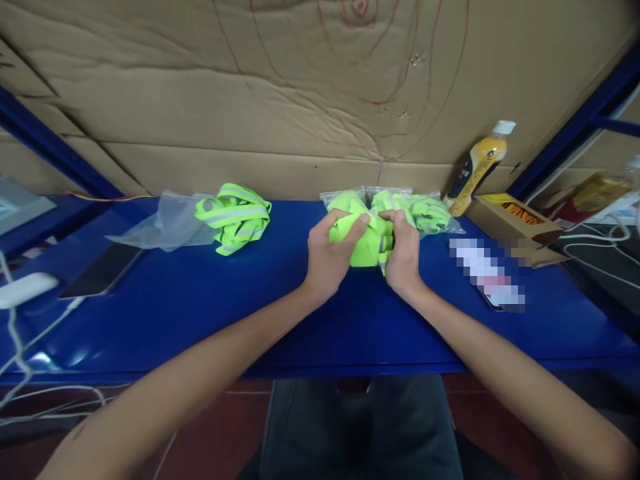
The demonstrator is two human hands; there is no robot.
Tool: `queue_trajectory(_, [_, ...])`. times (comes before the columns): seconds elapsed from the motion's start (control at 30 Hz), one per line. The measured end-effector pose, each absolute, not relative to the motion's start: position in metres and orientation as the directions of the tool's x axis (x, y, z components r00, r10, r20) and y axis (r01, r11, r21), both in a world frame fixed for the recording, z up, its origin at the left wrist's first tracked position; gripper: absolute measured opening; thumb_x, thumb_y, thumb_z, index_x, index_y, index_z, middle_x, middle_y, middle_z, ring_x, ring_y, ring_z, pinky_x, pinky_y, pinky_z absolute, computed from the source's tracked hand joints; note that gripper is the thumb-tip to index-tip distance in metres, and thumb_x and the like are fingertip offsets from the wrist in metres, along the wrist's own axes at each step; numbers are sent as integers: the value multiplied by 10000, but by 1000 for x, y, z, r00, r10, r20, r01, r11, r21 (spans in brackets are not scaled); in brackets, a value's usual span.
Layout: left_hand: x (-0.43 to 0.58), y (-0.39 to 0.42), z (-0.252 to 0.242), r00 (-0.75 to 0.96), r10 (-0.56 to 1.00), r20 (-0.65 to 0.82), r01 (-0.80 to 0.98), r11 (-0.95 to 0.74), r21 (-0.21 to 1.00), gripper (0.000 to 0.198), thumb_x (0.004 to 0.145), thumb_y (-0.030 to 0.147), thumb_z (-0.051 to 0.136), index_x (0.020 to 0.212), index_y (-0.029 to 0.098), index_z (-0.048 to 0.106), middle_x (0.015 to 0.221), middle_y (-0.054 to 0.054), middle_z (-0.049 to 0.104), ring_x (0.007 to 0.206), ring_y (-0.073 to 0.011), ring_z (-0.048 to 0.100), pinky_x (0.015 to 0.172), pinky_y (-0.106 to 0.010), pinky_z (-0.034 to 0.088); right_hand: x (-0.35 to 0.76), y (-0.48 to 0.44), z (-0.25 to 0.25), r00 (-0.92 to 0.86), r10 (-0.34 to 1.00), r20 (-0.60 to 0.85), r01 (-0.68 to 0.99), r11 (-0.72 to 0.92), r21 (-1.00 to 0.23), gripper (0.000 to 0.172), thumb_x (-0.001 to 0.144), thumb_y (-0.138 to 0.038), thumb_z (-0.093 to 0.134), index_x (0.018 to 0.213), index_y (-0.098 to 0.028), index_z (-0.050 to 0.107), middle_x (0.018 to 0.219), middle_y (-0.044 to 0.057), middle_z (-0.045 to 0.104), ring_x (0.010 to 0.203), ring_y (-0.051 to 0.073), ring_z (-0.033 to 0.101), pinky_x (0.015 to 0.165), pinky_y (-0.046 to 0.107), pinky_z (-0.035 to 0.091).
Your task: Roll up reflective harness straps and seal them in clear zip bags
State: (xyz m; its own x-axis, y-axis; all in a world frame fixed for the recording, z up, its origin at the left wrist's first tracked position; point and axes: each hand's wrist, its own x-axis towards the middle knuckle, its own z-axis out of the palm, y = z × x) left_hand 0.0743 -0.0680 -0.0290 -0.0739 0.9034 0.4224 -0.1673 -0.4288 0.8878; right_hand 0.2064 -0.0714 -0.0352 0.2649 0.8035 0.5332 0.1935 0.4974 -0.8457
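Observation:
A folded neon-yellow strap bundle with grey reflective stripes (364, 247) is held between my two hands above the blue table. My left hand (331, 253) grips its left side, thumb on top. On its right side, my right hand (404, 250) has its fingers closed round the edge. Just behind lie clear bags with more neon strap (431, 213), partly hidden by the hands and the bundle. Another loose neon strap bundle (243, 217) rests to the left, touching an unfilled clear plastic bag (173, 221).
On the blue table (200, 327), a dark phone (103, 272) with a white cable lies left. At right are a blurred-out phone (485, 273), a yellow bottle (477, 170) and an open cardboard box (515, 220). Cardboard (175, 100) stands behind.

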Motion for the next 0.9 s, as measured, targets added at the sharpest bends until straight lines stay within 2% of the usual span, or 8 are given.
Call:
queue_trajectory(0.17, [77, -71, -28, -53, 933, 356, -242, -358, 902, 434, 719, 474, 969, 839, 187, 666, 764, 29, 596, 663, -101, 526, 593, -216, 451, 213, -56, -34, 315, 856, 409, 114, 394, -912, 737, 973, -853, 361, 869, -248, 769, 888, 56, 725, 961, 256, 701, 937, 426, 534])
queue_trajectory(0.3, [76, -63, -27, -60, 956, 286, -320, -290, 902, 446, 659, 449, 996, 812, 174, 680, 761, 19, 631, 657, -105, 564, 604, -225, 491, 217, -53, -32, 235, 865, 444, 142, 421, -896, 800, 1014, -824, 206, 1132, -275, 775, 1002, 69, 740, 1087, 270, 712, 988, 460, 565])
queue_trajectory(0.4, [72, -52, -25, -147, 949, 280, -314, -313, 896, 449, 629, 445, 1002, 811, 169, 700, 763, 11, 649, 649, -104, 562, 594, -228, 494, 214, -66, -29, 235, 697, 677, 391, 570, -723, 687, 1055, -737, 252, 1397, -285, 642, 1340, 113, 673, 1280, 300, 652, 1098, 533, 527])
queue_trajectory(0.47, [69, -48, -25, -207, 937, 281, -318, -336, 886, 445, 625, 437, 1000, 818, 169, 702, 768, 11, 652, 655, -105, 564, 600, -230, 501, 210, -76, -28, 105, 589, 801, 577, 620, -531, 649, 1045, -684, 395, 1542, -280, 503, 1544, 149, 546, 1452, 349, 536, 1198, 612, 441])
queue_trajectory(0.57, [68, -52, -25, -210, 930, 301, -314, -356, 880, 424, 662, 427, 988, 822, 172, 690, 758, 20, 631, 654, -100, 548, 600, -224, 495, 203, -82, -31, -99, 578, 810, 676, 637, -372, 693, 1041, -607, 478, 1617, -235, 384, 1659, 192, 436, 1592, 368, 370, 1281, 647, 330])
queue_trajectory(0.67, [72, -61, -27, -163, 928, 334, -278, -368, 887, 422, 683, 432, 985, 822, 176, 680, 725, 32, 595, 623, -92, 506, 559, -214, 451, 198, -77, -37, 17, 651, 759, 565, 620, -545, 584, 1073, -575, 437, 1541, -228, 471, 1516, 182, 600, 1438, 326, 556, 1217, 586, 436])
queue_trajectory(0.8, [77, -69, -30, -118, 899, 422, -192, -437, 879, 437, 699, 479, 976, 835, 188, 680, 728, 36, 595, 626, -98, 498, 573, -222, 444, 195, -72, -35, 274, 762, 587, 162, 565, -809, 423, 1031, -623, 546, 1185, -264, 707, 1260, 78, 751, 1232, 263, 672, 1147, 475, 495])
queue_trajectory(0.9, [74, -69, -29, -96, 842, 531, -38, -536, 843, 413, 737, 496, 952, 829, 196, 683, 725, 36, 604, 640, -109, 506, 594, -229, 441, 193, -74, -28, 203, 897, 392, -175, 427, -887, 452, 908, -695, 693, 1016, -258, 734, 1178, 46, 770, 1191, 252, 694, 1068, 414, 545])
